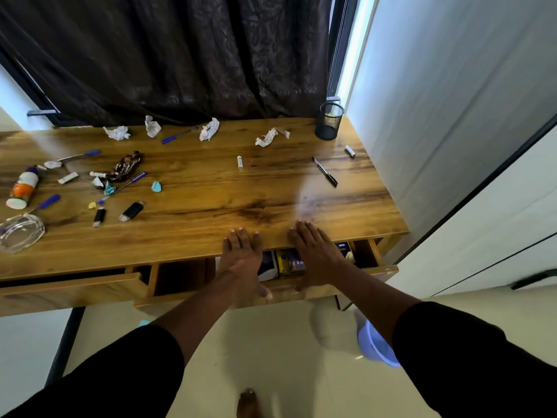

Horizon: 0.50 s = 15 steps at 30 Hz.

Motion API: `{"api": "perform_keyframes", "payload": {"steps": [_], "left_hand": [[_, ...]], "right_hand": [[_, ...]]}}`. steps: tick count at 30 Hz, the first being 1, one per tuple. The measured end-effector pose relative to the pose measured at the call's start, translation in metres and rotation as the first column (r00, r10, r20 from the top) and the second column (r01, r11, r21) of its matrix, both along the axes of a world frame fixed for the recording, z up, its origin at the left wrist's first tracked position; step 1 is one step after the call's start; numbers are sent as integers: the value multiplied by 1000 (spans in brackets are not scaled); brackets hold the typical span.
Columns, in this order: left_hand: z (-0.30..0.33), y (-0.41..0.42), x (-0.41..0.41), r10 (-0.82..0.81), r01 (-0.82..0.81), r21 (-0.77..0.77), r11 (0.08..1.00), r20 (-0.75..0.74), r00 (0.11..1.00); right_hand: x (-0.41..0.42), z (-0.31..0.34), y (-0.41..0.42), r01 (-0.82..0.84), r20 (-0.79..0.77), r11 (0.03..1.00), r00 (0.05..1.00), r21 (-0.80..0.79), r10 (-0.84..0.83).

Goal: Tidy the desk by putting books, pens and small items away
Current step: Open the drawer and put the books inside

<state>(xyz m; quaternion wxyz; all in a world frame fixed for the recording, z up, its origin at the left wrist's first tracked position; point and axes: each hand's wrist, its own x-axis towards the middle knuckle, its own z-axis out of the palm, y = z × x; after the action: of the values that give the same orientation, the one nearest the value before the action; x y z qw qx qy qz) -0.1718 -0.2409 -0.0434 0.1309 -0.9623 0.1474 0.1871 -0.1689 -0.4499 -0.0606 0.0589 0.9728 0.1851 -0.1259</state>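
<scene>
We find the desk [211,188] littered well beyond the fingertips, and the open drawer [265,292] directly beneath both palms.

Risks, in our judgement: the drawer stands pulled out under the desk edge, with books [289,262] upright inside, showing between the two wrists. Should it be pushed in while the fingers lie over the desk edge, they could be caught between drawer front and desktop. A hasty shove could also topple the books or jam them against the desktop's underside. Small items left of the left fingers, the two USB sticks [131,211] and blue-handled tools [120,188], lie scattered and could roll off if swept carelessly. The black pen [325,171] lies beyond the right fingertips, the mesh pen holder [329,120] farther still; neither is in reach without leaning.

Pose: both arms extend forward. The left hand [241,251] and right hand [313,251] lie palm down, fingers straight and spread, tips resting on the desk edge, gripping nothing.
</scene>
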Motion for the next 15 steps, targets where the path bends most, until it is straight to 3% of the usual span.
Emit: {"api": "perform_keyframes", "payload": {"steps": [7,15], "left_hand": [[13,-6,14,-93,90,89,992,30,995],[8,-3,43,-127,127,-29,991,6,992]], "right_hand": [[10,7,4,-2,61,994,998,113,-5],[12,17,26,159,110,975,978,153,-177]]}}
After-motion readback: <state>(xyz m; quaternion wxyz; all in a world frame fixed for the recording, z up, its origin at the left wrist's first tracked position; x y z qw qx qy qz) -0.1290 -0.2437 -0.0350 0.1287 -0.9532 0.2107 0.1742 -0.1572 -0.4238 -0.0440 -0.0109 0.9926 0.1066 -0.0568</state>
